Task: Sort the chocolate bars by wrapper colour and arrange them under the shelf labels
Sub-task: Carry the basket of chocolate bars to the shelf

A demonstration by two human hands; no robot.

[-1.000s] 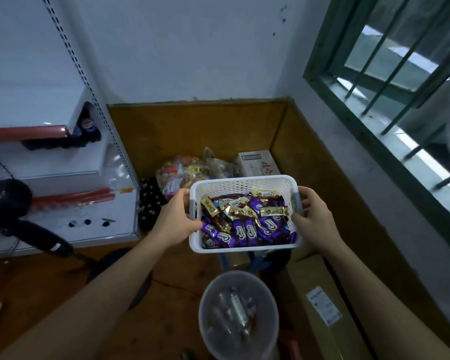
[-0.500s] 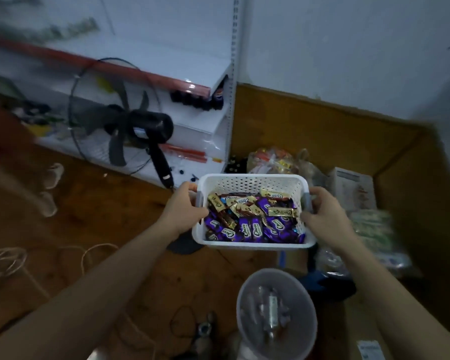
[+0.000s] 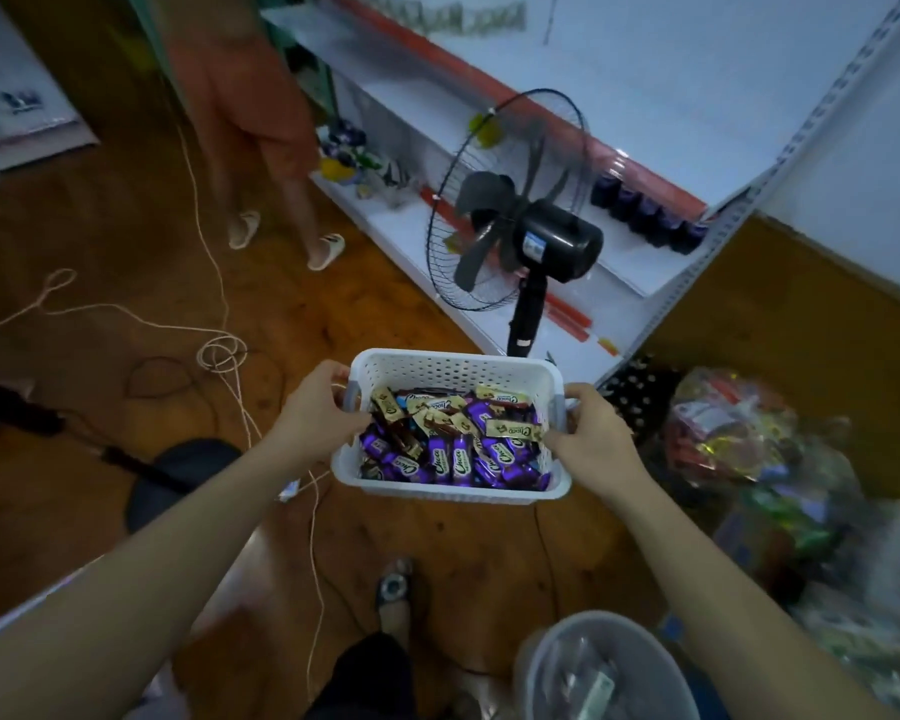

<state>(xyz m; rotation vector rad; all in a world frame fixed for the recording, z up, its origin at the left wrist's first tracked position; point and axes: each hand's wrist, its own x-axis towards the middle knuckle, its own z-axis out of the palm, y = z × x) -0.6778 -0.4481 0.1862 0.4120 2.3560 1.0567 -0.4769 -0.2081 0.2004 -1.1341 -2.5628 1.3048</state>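
A standing fan [image 3: 557, 244] blocks the white shelves [image 3: 625, 265].

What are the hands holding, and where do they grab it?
The white basket of chocolate bars: the left hand grips its left end, the right hand its right end.

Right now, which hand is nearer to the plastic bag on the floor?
Right. The right hand grips the basket's right end, beside the bag; the left hand grips the opposite end, with the basket between it and the bag.
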